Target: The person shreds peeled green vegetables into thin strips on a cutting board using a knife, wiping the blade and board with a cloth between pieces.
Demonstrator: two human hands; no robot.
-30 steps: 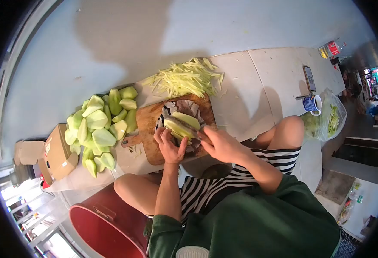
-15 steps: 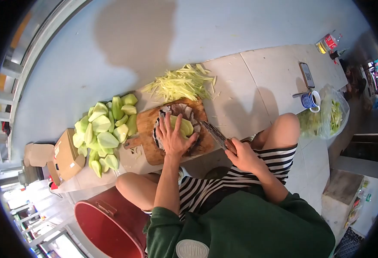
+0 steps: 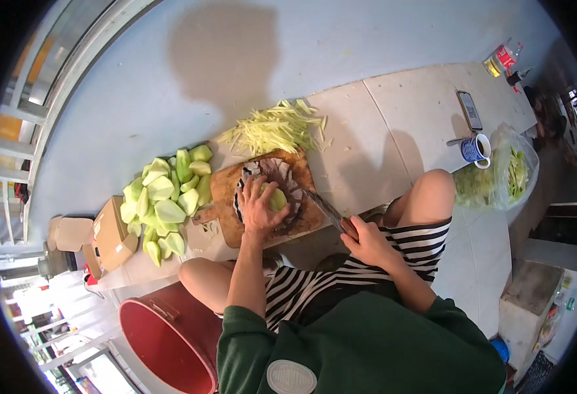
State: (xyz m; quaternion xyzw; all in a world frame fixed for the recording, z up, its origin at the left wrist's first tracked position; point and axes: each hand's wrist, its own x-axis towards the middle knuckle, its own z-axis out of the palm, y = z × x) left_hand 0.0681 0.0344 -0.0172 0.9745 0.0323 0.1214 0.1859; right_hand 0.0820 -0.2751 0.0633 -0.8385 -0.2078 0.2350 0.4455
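Note:
My left hand [image 3: 261, 209] curls its fingers over pale green fruit slices [image 3: 276, 199], holding them down. Under the slices is a crumpled striped cloth [image 3: 280, 172], spread on a wooden cutting board [image 3: 225, 192]. My right hand [image 3: 369, 244] grips a knife [image 3: 328, 210] by its brown handle, its blade pointing at the board's right side, apart from the slices. Behind the board lies a heap of thin pale green shreds [image 3: 272, 129]. Left of it, peeled green fruit pieces [image 3: 169, 211] are piled up.
A cardboard box [image 3: 114, 235] stands at the left, with a large red bucket [image 3: 167, 341] below it. On the right are a phone [image 3: 470, 110], a blue-and-white mug [image 3: 474, 150], a plastic bag [image 3: 512, 172] with green strips, and a bottle [image 3: 503, 59].
My left hand's fingers have drawn in from a flatter spread to a curl over the slices. The knife stays in my right hand, close to where it was. The whole view has shifted slightly.

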